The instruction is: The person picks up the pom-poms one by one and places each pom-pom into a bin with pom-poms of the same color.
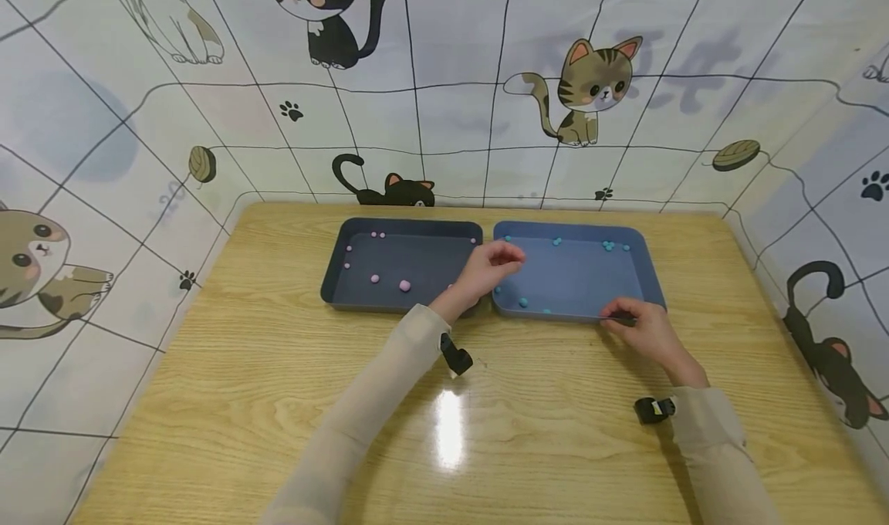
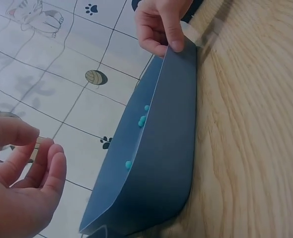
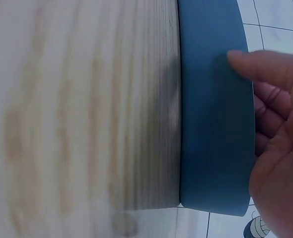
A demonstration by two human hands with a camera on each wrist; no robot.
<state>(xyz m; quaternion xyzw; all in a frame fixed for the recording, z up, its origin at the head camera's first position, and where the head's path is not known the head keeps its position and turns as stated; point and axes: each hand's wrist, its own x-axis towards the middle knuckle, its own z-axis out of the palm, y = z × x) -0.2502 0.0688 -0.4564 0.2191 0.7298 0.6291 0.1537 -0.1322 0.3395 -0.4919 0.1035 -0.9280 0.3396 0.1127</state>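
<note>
My right hand (image 1: 642,330) grips the near wall of the blue tray (image 1: 572,278) close to its right corner. In the right wrist view, the thumb (image 3: 256,64) presses the outside of that wall while the other fingers curl over to the inside. My left hand (image 1: 486,270) hovers over the neighbouring edges of the two trays, its fingers loosely bent. Nothing shows between its fingers (image 2: 57,166) in the left wrist view. Small turquoise balls (image 1: 608,245) lie scattered along the edges of the blue tray.
Left of the blue tray stands a dark grey tray (image 1: 417,235) with several small pink balls (image 1: 405,286) in it. Both trays sit toward the back of the wooden table (image 1: 542,417). A cat-patterned cloth (image 1: 451,116) hangs behind and at the sides.
</note>
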